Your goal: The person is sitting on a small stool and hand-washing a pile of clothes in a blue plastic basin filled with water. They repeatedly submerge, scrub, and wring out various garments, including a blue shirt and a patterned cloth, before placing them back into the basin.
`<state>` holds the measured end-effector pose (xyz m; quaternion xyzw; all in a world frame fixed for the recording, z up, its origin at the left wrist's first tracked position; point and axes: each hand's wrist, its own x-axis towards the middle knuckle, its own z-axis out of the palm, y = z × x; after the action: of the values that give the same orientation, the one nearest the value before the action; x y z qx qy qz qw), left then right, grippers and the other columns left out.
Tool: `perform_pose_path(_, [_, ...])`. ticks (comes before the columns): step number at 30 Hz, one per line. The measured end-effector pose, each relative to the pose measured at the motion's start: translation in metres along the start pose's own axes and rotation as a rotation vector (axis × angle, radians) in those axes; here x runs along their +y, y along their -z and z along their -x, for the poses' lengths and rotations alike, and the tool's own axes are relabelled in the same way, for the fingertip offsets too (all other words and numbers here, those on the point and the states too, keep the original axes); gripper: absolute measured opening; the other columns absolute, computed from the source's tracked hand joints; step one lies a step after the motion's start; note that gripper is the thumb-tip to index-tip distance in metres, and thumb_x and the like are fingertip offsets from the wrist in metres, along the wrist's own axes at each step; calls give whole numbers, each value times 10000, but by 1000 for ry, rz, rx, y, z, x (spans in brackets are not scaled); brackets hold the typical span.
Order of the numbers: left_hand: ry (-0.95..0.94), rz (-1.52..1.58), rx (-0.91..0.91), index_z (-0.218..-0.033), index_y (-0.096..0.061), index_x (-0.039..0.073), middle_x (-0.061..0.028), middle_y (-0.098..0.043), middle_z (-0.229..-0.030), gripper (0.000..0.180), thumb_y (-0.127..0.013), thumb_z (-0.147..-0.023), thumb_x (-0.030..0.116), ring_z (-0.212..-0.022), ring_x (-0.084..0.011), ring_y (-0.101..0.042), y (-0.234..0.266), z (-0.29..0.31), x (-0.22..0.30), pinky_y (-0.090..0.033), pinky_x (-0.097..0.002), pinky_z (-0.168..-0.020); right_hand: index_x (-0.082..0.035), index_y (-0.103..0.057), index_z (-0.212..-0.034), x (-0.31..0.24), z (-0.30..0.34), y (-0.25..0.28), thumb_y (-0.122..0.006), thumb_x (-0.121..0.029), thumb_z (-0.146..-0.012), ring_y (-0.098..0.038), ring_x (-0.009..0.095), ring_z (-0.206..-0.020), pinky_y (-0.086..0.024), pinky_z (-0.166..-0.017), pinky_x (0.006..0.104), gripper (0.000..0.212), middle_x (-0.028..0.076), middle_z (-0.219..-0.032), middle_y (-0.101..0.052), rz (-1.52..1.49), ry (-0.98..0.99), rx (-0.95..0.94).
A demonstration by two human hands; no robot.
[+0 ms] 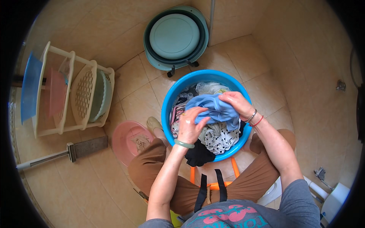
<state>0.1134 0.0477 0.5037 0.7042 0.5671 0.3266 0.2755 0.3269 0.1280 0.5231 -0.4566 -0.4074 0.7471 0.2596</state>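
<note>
A blue wash basin (165,110) full of laundry stands on the floor between my knees. My right hand (236,104) is closed on the upper right edge of a light blue garment (213,107), bunched above the other clothes. At the garment's left side is my left hand (191,124), thumb and index finger apart, fingertips against the fabric. Under it lie a white cloth with black dots (219,140), a striped pink and dark cloth (176,114) and a sheer white piece (209,88). A black garment (199,155) hangs over the basin's near rim.
A pink basin (121,144) with a light cloth sits left of my leg. Folded teal tub (175,36) leans at the back wall. A cream rack (72,95) holding basins and a flat mop (89,147) are on the left. An orange stool frame (216,186) shows below the basin.
</note>
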Motion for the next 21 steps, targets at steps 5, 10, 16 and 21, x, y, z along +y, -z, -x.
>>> perform_pose_path(5, [72,69,-112,-1098,-589,49,-175,-644,-1055,336,-702,-823,205,-1034,-345,-597,-33,0,12,-479,-404,-849,-38,-666,-876,-4,2,-7,-571,-353,-939,-530,40,-753,-436,-672,212,335,-27,-823,-617,40,-2,-53])
perform_pose_path(10, [320,164,-90,-1096,-558,109,-232,-625,-844,198,-550,-919,198,-843,-448,-599,-37,3,-1,-473,-485,-672,1,-675,-981,-4,4,0,-580,-344,-926,-551,72,-803,-452,-721,231,362,1,-866,-637,254,1,2])
perform_pose_path(16, [492,-165,-57,-997,-616,34,-206,-605,-742,239,-510,-943,240,-740,-423,-590,-22,-3,1,-434,-481,-643,26,-622,-1069,19,1,10,-630,-246,-847,-627,254,-914,-488,-833,340,351,142,-998,-654,722,343,263])
perform_pose_path(21, [617,682,-83,-1021,-622,16,-80,-655,-915,344,-496,-974,333,-861,-172,-630,-3,-13,-1,-484,-320,-753,-40,-588,-1163,34,5,2,-675,-181,-773,-579,334,-1066,-465,-904,379,423,176,-1163,-591,976,334,34])
